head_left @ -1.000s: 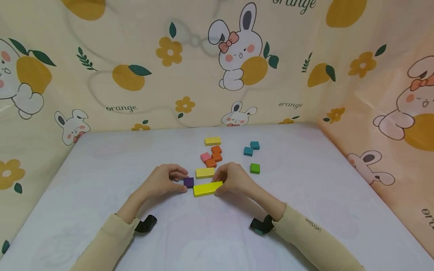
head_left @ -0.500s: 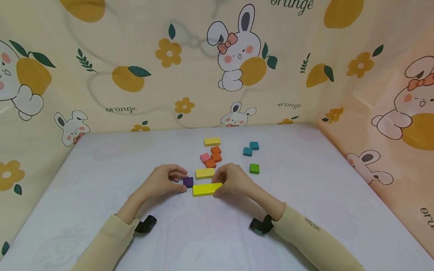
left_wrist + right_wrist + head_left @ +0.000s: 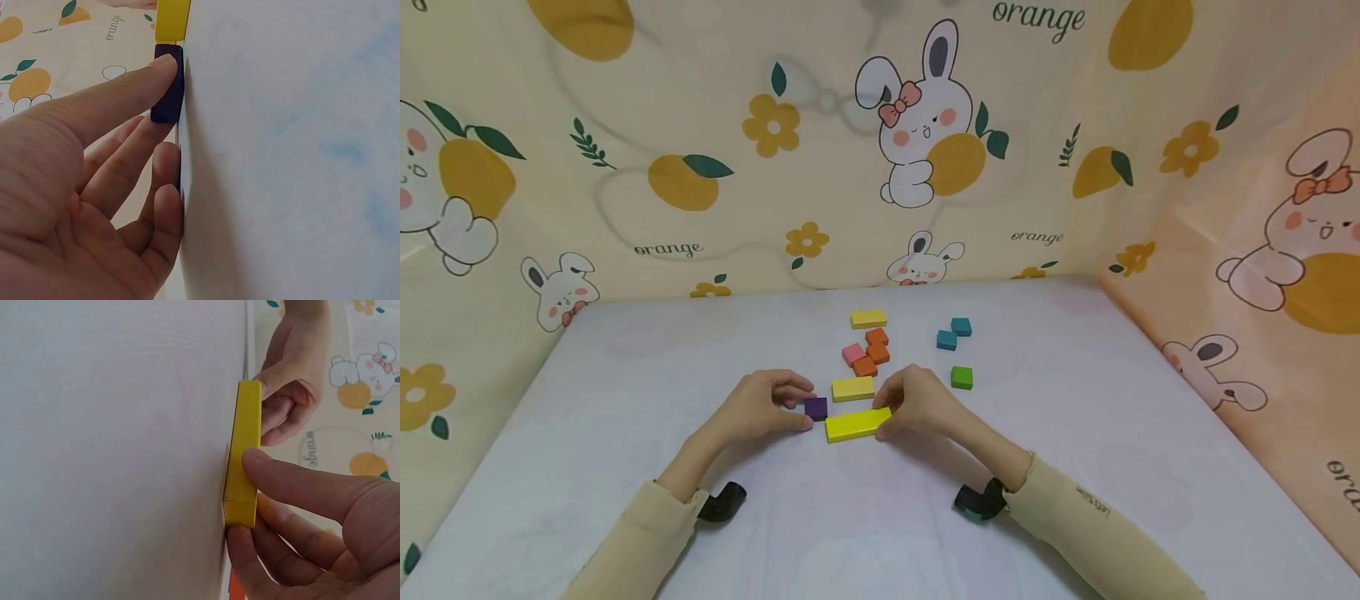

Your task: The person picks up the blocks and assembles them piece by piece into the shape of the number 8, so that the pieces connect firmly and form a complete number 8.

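Note:
My left hand pinches a small dark purple block between thumb and fingers. In the left wrist view the thumb lies on the near face of the purple block. A long bright yellow block sits just right of it, its left end close to the purple one and its right end slightly farther from me. My right hand grips that right end, the thumb on its near side, as the right wrist view shows on the yellow block. Whether the two blocks touch, I cannot tell.
Behind the hands lies another yellow block. Farther back are several orange blocks, a pink block and a third yellow block. A green block and two teal blocks lie to the right. Printed cloth walls the table.
The long yellow block turned almost level half a second ago, and now slants again with its right end farther back. The purple block stays in the left hand. The head view has tilted slightly upward.

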